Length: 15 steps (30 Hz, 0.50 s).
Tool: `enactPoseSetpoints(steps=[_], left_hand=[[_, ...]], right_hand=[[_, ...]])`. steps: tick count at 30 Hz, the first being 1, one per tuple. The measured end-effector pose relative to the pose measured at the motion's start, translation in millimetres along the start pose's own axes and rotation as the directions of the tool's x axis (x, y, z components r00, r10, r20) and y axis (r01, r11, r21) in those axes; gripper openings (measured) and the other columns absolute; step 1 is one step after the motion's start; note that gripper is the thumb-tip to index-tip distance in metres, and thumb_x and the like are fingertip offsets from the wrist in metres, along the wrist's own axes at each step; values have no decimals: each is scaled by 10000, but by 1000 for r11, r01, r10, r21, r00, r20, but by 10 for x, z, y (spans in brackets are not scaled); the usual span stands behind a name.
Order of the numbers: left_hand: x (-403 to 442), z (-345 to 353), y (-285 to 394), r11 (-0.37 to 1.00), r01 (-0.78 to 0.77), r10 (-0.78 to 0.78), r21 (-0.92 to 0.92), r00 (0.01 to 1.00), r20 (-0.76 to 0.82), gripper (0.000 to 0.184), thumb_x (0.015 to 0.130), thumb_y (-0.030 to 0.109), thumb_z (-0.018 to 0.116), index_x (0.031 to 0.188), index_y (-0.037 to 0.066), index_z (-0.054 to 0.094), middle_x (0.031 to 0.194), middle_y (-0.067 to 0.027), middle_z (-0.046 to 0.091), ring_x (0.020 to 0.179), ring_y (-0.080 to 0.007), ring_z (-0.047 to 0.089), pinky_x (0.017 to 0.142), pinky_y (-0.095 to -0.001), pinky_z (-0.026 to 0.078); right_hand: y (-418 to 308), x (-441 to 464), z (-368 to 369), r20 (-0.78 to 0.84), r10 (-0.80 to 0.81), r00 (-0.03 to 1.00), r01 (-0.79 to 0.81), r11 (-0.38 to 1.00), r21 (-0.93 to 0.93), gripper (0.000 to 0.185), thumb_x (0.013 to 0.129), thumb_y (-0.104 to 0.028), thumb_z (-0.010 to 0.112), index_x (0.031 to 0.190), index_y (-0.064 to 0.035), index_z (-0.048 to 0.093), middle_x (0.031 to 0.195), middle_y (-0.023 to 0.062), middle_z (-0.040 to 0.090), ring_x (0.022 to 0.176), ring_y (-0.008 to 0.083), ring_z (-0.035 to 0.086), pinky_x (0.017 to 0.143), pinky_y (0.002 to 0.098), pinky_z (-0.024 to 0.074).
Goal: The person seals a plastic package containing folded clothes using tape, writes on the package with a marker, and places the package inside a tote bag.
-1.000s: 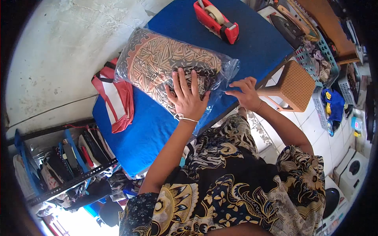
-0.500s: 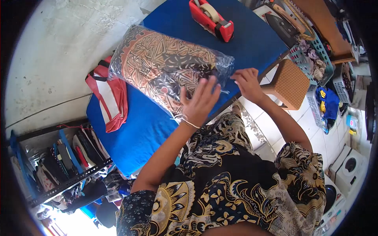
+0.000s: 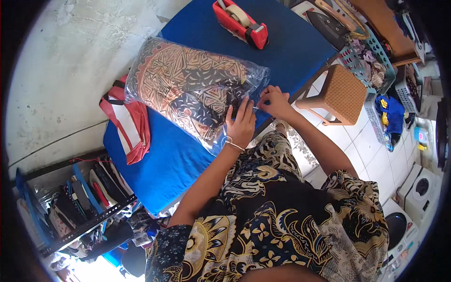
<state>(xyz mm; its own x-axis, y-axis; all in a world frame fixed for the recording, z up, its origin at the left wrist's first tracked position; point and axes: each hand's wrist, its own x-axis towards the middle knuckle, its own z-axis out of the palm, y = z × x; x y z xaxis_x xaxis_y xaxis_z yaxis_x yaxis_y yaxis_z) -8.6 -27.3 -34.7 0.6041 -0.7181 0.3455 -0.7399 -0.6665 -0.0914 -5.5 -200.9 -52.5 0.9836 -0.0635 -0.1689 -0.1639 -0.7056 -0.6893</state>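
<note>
A clear plastic bag (image 3: 188, 87) holding folded cloth with a brown, black and cream pattern lies on the blue-covered table (image 3: 164, 174). My left hand (image 3: 241, 126) rests on the bag's lower right part, fingers stretched out over the plastic. At the bag's loose right end, my right hand (image 3: 276, 103) has its thumb and fingertips pinched together at the plastic edge. A small whitish strip shows between the two hands; its kind is unclear.
A red tape dispenser (image 3: 242, 23) stands at the table's far side. A red and white bag (image 3: 126, 124) lies by the wall. To the right are a brown woven-pattern stool (image 3: 345, 94), an iron (image 3: 326, 28) and laundry baskets (image 3: 369, 61).
My left hand has slid a little right and down along the bag. My right hand has shifted left and down, its fingers closing at the bag's edge. The view has tilted slightly.
</note>
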Motion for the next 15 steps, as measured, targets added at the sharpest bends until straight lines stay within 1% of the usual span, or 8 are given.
enactPoseSetpoints(steps=[1, 5, 8, 10, 11, 13, 14, 15], left_hand=[[14, -7, 17, 999, 30, -30, -36, 1000, 8, 119, 774, 238, 596, 798, 123, 612, 1210, 20, 540, 1255, -150, 395, 1000, -532, 169], [71, -5, 51, 998, 53, -52, -17, 998, 33, 128, 763, 243, 603, 809, 123, 615, 1207, 26, 542, 1255, -151, 394, 998, -544, 159], [76, 45, 54, 998, 59, -59, 21, 998, -13, 103, 764, 207, 590, 797, 115, 623, 1189, 30, 555, 1252, -150, 398, 995, -549, 159], [78, 24, 40, 999, 47, -48, -15, 998, -36, 83, 768, 164, 572, 771, 103, 628, 1158, 32, 572, 1239, -148, 414, 998, -542, 164], [82, 21, 39, 999, 51, -51, -15, 998, -36, 83, 768, 164, 572, 771, 103, 628, 1158, 32, 572, 1239, -148, 414, 998, -542, 164], [93, 19, 25, 998, 37, -42, -42, 993, -108, 88, 769, 134, 555, 749, 93, 631, 1111, 32, 589, 1219, -146, 437, 998, -535, 171], [91, 11, 16, 998, 40, -44, -40, 993, -109, 88, 769, 134, 555, 749, 93, 631, 1111, 32, 589, 1219, -146, 437, 998, -535, 171], [83, 1, 10, 998, 33, -38, -47, 995, -98, 79, 760, 130, 562, 747, 89, 629, 1085, 31, 593, 1209, -145, 445, 996, -531, 180]], right_hand=[[-7, 2, -37, 66, 14, 998, -16, 1000, 21, 121, 656, -208, 693, 756, -140, 698, 987, 2, 540, 1032, 197, 461, 792, 397, 285], [7, 23, -83, 121, 15, 993, -20, 999, 39, 130, 654, -215, 693, 759, -138, 700, 1003, 4, 542, 1052, 204, 452, 819, 404, 286], [-6, 66, -94, 162, 44, 986, -50, 998, 35, 130, 645, -193, 694, 764, -144, 702, 1016, 6, 535, 1072, 204, 437, 837, 408, 278], [-8, 96, -86, 155, 97, 983, -104, 994, 36, 115, 638, -160, 679, 744, -118, 696, 992, 22, 560, 1020, 216, 487, 808, 428, 303], [-16, 104, -95, 157, 96, 983, -102, 994, 34, 115, 638, -160, 679, 744, -118, 696, 992, 22, 560, 1020, 216, 487, 808, 428, 303], [-106, 123, -170, 196, 132, 972, -147, 987, 67, 104, 643, -146, 649, 707, -70, 680, 903, 60, 604, 930, 247, 547, 763, 430, 363], [-54, 158, -119, 197, 128, 972, -144, 987, 66, 104, 643, -146, 649, 707, -70, 680, 903, 60, 604, 930, 247, 547, 763, 430, 363], [-15, 206, -61, 208, 142, 968, -178, 970, 163, 114, 644, -145, 640, 694, -47, 669, 844, 82, 613, 870, 256, 570, 732, 414, 395]])
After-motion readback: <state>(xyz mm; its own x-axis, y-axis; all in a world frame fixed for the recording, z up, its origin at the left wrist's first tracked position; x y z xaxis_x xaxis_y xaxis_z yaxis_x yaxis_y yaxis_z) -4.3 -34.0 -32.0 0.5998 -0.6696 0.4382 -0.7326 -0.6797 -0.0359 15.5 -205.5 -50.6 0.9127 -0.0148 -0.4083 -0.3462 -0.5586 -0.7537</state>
